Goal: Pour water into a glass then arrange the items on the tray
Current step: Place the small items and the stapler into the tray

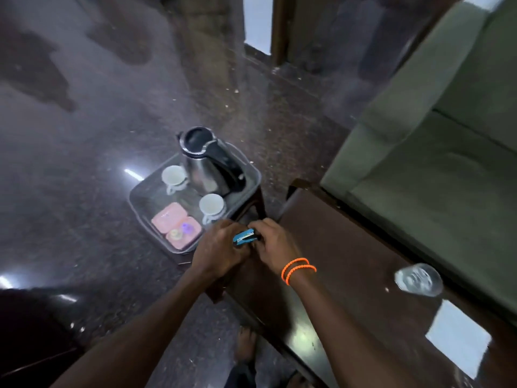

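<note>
Blue stapler-like object (246, 238) sits pinched between both hands just off the tray's near right corner; left hand (221, 247) wraps it from below and the side, right hand (272, 242) closes on its far end, orange bands on that wrist. Its long axis runs roughly left-right across the view, right end tilted slightly up and away; which end is the nose I can't tell through the blur. Glass (418, 279) stands upright on the dark wooden bench (349, 247), well apart to the right, seems to hold water, so pouring looks done and this reads as the arranging step. Next move likely: set the blue item into the bare near patch of the clear tray (140, 208), beside the pink case (176, 226), without knocking the near white cup (211, 205). Farther back on the tray: second white cup (174, 176), then the steel kettle (208, 163), upright, handle toward the right. The glass isn't yet on the tray.
</note>
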Available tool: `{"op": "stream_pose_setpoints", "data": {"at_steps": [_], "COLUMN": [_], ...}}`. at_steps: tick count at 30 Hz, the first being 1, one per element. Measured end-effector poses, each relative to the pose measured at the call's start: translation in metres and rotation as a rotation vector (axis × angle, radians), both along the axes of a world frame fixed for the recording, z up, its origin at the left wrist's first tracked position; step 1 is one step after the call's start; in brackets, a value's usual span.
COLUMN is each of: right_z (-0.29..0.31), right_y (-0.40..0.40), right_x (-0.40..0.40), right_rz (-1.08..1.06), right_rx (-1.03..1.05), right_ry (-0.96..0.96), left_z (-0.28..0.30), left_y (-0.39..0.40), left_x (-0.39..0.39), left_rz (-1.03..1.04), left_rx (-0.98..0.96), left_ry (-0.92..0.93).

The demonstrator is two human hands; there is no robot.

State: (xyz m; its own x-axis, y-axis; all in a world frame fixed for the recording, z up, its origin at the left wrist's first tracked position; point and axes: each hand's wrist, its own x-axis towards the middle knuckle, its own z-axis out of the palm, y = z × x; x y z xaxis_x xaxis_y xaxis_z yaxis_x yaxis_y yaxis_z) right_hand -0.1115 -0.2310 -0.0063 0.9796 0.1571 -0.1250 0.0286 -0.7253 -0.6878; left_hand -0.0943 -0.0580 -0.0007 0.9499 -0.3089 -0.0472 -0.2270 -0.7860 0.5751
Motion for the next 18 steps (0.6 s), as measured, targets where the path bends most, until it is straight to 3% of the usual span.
{"op": "stream_pose_setpoints", "data": {"at_steps": [10,18], "right_z": [0.0,-0.032], "right_y": [0.139,0.196], "right_x": [0.093,0.138], "right_rz": [0.231,0.303], "right_rx": [-0.111,-0.215], "right_ry": [-0.078,-0.06], "left_z": [-0.004,-0.036], "left_y": [0.134,0.18], "left_x": [0.057,0.087], "left_rz": [0.237,0.29], "left_rx": [0.024,0.203], "left_ry": [-0.014,-0.035]}}
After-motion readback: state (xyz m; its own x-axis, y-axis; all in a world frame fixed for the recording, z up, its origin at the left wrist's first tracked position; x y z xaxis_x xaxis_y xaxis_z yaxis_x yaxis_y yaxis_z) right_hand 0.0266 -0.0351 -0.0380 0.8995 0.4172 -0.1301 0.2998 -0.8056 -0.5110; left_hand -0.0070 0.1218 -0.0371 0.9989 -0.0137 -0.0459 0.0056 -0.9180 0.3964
